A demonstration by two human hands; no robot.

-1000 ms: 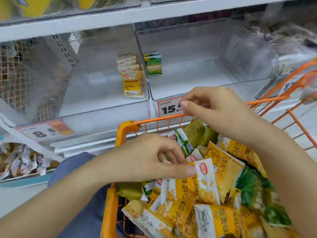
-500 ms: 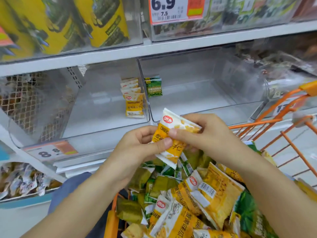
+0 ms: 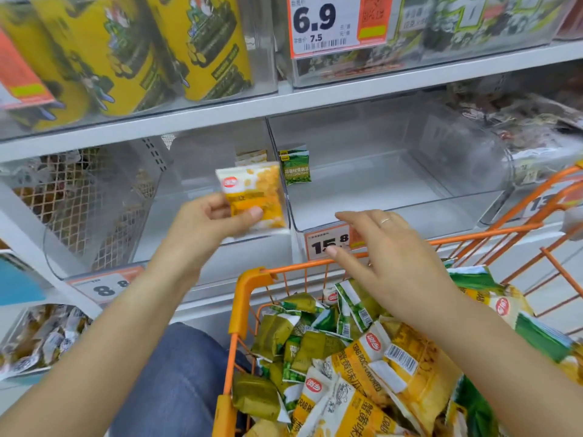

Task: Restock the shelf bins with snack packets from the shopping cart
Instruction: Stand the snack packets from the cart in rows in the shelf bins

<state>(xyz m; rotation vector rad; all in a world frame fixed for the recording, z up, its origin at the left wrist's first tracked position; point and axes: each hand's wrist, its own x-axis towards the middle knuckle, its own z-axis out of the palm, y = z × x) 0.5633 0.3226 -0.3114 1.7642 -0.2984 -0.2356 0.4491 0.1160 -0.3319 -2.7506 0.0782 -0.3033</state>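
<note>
My left hand (image 3: 208,225) pinches a yellow snack packet (image 3: 254,193) by its near-left corner, thumb on the face, and holds it upright over the front lip of the left clear bin (image 3: 202,171). Far back in that bin I can see a few more yellow packets (image 3: 252,156) standing in a row, mostly hidden behind the one I hold. The right clear bin (image 3: 394,171), just beside it across a shared wall, has green packets (image 3: 296,167) standing at its far-left corner (two, as far as I can tell).

My right hand (image 3: 388,257) is spread wide and holds nothing; it hovers above the far rim of the orange shopping cart (image 3: 249,288), fingers pointing left, in front of a price tag (image 3: 328,242) on the right bin's front. A ring (image 3: 385,220) shows on one finger.

Near me, the cart is heaped with yellow and green packets (image 3: 362,373) lying in all directions. On the shelf above stand tall yellow canisters (image 3: 202,42) at the left and another price tag (image 3: 337,23) reading 6.9.
</note>
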